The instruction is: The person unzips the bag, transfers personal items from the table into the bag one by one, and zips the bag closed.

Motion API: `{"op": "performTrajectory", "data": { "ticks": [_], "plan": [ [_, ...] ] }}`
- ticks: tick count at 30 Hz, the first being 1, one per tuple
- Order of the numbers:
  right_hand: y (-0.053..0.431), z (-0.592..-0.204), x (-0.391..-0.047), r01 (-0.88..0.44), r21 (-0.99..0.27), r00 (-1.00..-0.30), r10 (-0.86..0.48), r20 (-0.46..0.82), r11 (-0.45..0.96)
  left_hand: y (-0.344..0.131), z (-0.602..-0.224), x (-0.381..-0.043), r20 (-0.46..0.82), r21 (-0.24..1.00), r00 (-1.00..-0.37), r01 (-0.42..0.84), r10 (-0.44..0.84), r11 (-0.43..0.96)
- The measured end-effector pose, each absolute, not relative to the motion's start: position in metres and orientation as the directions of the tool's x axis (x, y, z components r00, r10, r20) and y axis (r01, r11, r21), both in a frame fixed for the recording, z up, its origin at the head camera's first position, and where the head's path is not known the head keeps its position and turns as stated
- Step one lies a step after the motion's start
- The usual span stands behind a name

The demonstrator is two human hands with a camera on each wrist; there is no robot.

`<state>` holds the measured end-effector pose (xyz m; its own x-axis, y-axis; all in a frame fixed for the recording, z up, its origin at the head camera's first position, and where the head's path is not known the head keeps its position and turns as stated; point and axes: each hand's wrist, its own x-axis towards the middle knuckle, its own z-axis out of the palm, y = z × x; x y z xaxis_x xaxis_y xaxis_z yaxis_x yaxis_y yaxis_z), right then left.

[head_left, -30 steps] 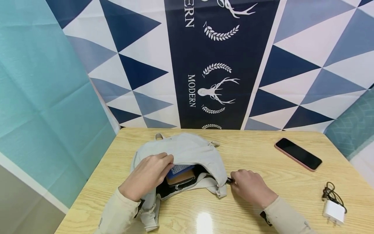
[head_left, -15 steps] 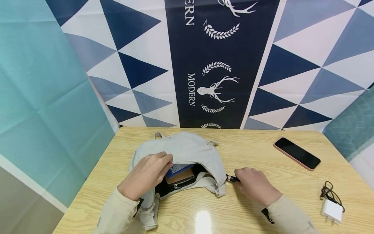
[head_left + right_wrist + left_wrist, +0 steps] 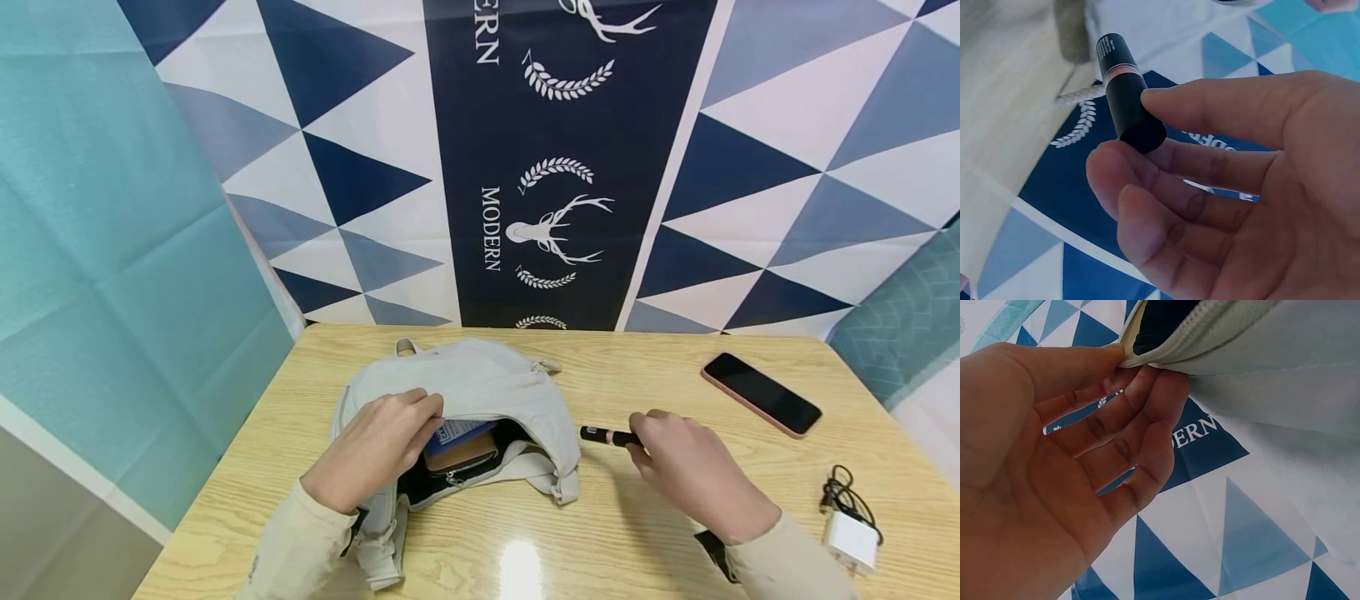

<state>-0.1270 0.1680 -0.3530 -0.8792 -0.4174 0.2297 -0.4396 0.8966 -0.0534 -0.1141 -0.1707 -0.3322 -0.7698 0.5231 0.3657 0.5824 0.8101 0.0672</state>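
A light grey backpack (image 3: 480, 379) lies on its side on the table with its main opening facing me. My left hand (image 3: 382, 446) pinches the upper edge of that opening between thumb and fingers, beside the zipper (image 3: 1200, 325). Inside the backpack I see a blue item with white print (image 3: 463, 433) and a brown zipped wallet (image 3: 461, 456). To the right of the backpack, my right hand (image 3: 697, 467) holds a black lipstick tube (image 3: 602, 436) with a pink band by one end. Its other end points left toward the backpack, clear of it and above the table.
A phone in a pink case (image 3: 763, 396) lies at the back right. Nearer the right edge is a white charger (image 3: 852, 542) with a black cable (image 3: 851, 500). Backpack straps (image 3: 386, 554) trail on the wooden table (image 3: 480, 533). A patterned cloth (image 3: 555, 167) hangs behind.
My right hand has lifted the lipstick up from the table beside the backpack and drawn it right, so more of the tube shows. The left hand stays on the backpack's edge.
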Motion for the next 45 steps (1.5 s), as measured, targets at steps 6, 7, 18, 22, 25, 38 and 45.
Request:
{"op": "performTrajectory", "data": {
  "ticks": [6,7,18,22,25,38,45],
  "plan": [
    [0.164,-0.339,-0.117,-0.469,-0.047,-0.852,-0.438,0.288,0.882,-0.17,-0.331,-0.114,0.368,0.08,-0.773,0.581,0.517,0.81],
    [0.163,-0.337,-0.115,-0.483,-0.055,-0.84,-0.444,0.311,0.874,-0.17,-0.331,-0.114,0.367,0.082,-0.774,0.58,0.516,0.811],
    [0.13,-0.346,-0.094,-0.635,-0.136,-0.691,-0.48,0.541,0.761,-0.169,-0.33,-0.113,0.351,0.08,-0.774,0.586,0.527,0.806],
    [0.115,-0.358,-0.091,-0.623,-0.112,-0.674,-0.459,0.58,0.774,-0.168,-0.33,-0.113,0.356,0.076,-0.769,0.591,0.532,0.803],
    [0.103,-0.365,-0.089,-0.622,-0.067,-0.655,-0.472,0.59,0.78,-0.168,-0.33,-0.112,0.356,0.075,-0.767,0.593,0.534,0.802],
    [0.063,-0.396,-0.104,-0.584,0.01,-0.665,-0.485,0.568,0.812,-0.166,-0.331,-0.109,0.348,0.066,-0.763,0.599,0.544,0.798],
    [0.051,-0.409,-0.109,-0.594,0.021,-0.695,-0.526,0.489,0.804,-0.166,-0.331,-0.109,0.351,0.058,-0.765,0.593,0.539,0.803]
  ]
}}
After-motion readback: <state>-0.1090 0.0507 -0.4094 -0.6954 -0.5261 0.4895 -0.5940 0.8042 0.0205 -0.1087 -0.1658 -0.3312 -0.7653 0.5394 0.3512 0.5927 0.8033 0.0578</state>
